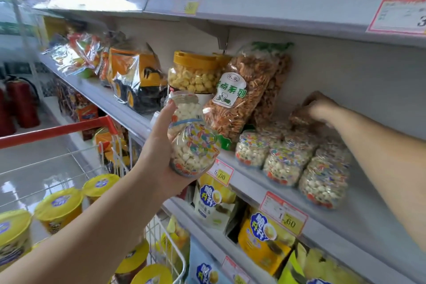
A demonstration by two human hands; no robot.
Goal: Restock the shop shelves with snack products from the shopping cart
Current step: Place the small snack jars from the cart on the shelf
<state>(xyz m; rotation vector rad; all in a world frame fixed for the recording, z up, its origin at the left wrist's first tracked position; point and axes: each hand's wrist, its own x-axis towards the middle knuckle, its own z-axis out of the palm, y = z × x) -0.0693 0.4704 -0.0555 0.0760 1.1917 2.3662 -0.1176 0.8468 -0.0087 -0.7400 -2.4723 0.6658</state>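
Cart: a shopping cart (55,132) with a red handle stood low at the left, holding yellow-lidded tubs (58,203).
Left hand: the left hand (161,145) gripped two snack packs (193,145) of small white balls, one above the other, raised just before the shelf (368,214) edge.
Behind them: a wrapped toy truck (138,80), a jar (196,71) with a yellow lid and a tall bag of brown twists (232,99) crowded the shelf's left part.
Stock: matching packs (285,163) lay in rows on the shelf, just beside the bag.
Right hand: the right hand (322,108) reached to the back, fingers bent over a brown pack (299,115); it was too blurred to tell whether it gripped.
Writing: a price tag (220,175) read 5.00; a second tag (285,214) read 1.60; the bag's green label carried Chinese characters.
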